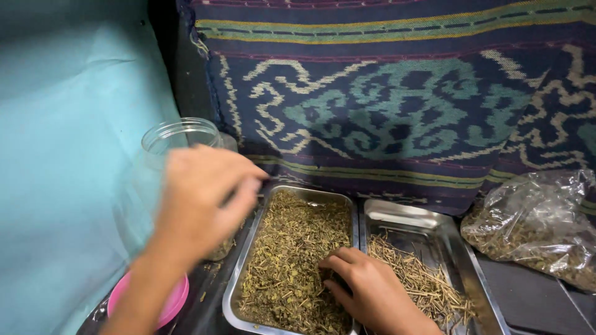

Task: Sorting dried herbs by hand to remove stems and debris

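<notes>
Head view looks down on a woven cloth (397, 105), dark blue with teal and cream patterns and striped bands, which fills the far side of the scene. A plain teal sheet (62, 155) covers the whole left side. At the far right a clear plastic bag (537, 226) holding dried plant matter lies on the dark surface (534, 304).

Two steel trays stand side by side near the middle, their long rims touching or very nearly so. The left tray (248, 248) is filled with chopped dried green-brown herb (292, 248). The right tray (447, 229) holds a thinner layer of pale straw-like stems (422, 279), with its far end bare.

A clear jar (177, 139), open at the top, stands upright just left of the left tray, close against the teal sheet. A pink round lid (171, 304) lies flat on the surface near the jar's base, partly hidden by the left forearm.

The left hand (202, 201) is blurred and hovers in front of the jar, its fingers drawn together as in a pinch; whether anything is between them cannot be told. The right hand (366, 282) rests palm down at the near right corner of the herb tray, fingers curled together into the herb, its wrist lying over the rims between the two trays.
</notes>
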